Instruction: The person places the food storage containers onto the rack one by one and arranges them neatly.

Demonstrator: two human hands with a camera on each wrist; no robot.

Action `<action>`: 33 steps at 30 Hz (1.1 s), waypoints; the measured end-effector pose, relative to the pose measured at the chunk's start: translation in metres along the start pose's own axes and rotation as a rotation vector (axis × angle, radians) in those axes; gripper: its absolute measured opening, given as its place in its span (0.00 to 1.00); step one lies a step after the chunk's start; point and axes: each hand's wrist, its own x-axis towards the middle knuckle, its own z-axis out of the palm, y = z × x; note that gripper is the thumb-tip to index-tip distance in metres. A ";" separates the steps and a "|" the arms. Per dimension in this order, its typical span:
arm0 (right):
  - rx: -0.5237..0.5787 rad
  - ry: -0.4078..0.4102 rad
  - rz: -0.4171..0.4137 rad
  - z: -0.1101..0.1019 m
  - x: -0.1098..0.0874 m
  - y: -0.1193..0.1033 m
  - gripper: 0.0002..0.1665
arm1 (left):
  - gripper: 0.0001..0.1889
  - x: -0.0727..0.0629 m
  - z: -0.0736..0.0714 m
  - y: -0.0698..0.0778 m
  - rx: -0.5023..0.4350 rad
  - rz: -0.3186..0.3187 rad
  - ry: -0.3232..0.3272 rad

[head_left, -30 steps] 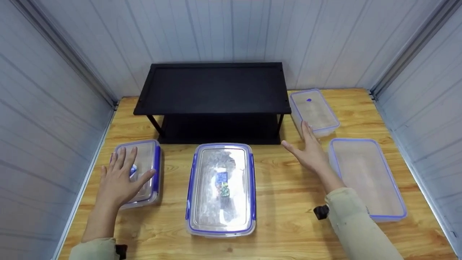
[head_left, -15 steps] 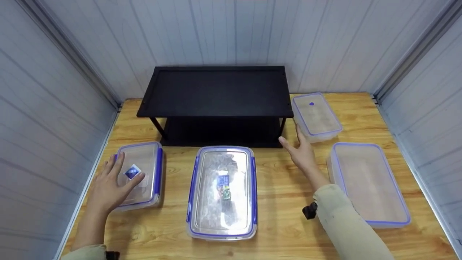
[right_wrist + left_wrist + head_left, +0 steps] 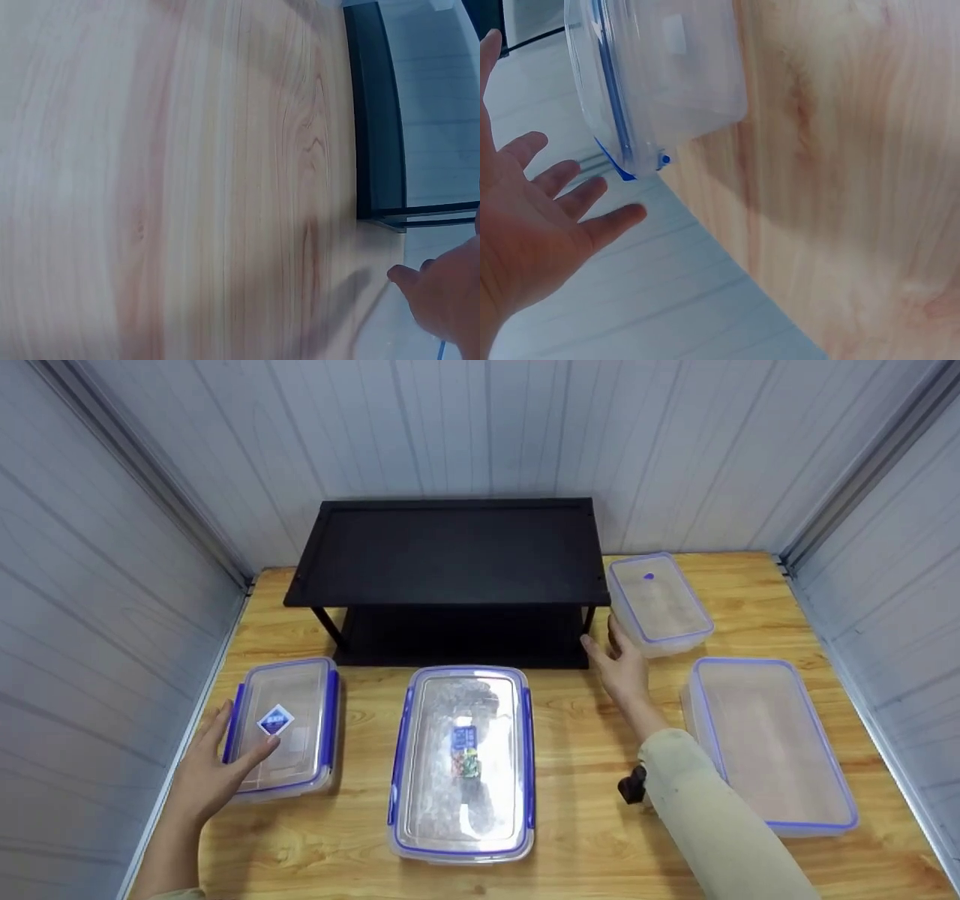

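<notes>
My left hand (image 3: pixel 217 765) hovers at the outer edge of a lidded food container (image 3: pixel 304 727) with blue clips and a diamond-shaped label. The left wrist view shows its fingers spread, apart from the container (image 3: pixel 682 75), with nothing held. My right hand (image 3: pixel 624 671) extends between the right post of a black two-tier rack (image 3: pixel 450 555) and a smaller blue-rimmed translucent container (image 3: pixel 664 600). Its thumb overlaps the rack's front right corner, and its fingertips lie right at the container's near left side. The right wrist view catches only part of this hand (image 3: pixel 442 292), beside the rack's post.
A large lidded container (image 3: pixel 439 810) with blue clips stands in front of the rack. Another large translucent container (image 3: pixel 772 742) with a blue rim stands right of my right forearm. Panelled walls (image 3: pixel 450 427) close in the wooden table (image 3: pixel 577 840) at back and sides.
My left hand has drawn back toward the lower left, off the container's lid. My right hand has shifted slightly left and lower, toward the rack's post. The view has tilted a little.
</notes>
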 end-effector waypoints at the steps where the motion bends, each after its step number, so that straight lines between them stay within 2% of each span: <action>1: 0.005 0.000 0.001 0.001 0.001 0.001 0.48 | 0.58 -0.001 0.000 -0.002 -0.023 -0.003 -0.009; 9: 0.060 0.008 -0.001 0.004 0.004 0.003 0.46 | 0.58 -0.007 -0.001 -0.011 -0.239 -0.100 -0.089; 15: 0.032 0.051 -0.014 0.007 0.007 0.005 0.42 | 0.57 -0.010 -0.003 -0.020 -0.314 -0.189 -0.126; 21: 0.003 0.079 -0.064 0.011 0.009 0.006 0.37 | 0.54 -0.016 -0.004 -0.034 -0.447 -0.229 -0.116; 24: -0.012 0.088 -0.064 0.013 0.009 0.006 0.35 | 0.52 -0.018 -0.003 -0.040 -0.514 -0.262 -0.102; 33: -0.033 0.119 -0.037 0.016 0.008 0.004 0.33 | 0.48 -0.023 0.002 -0.053 -0.788 -0.368 -0.083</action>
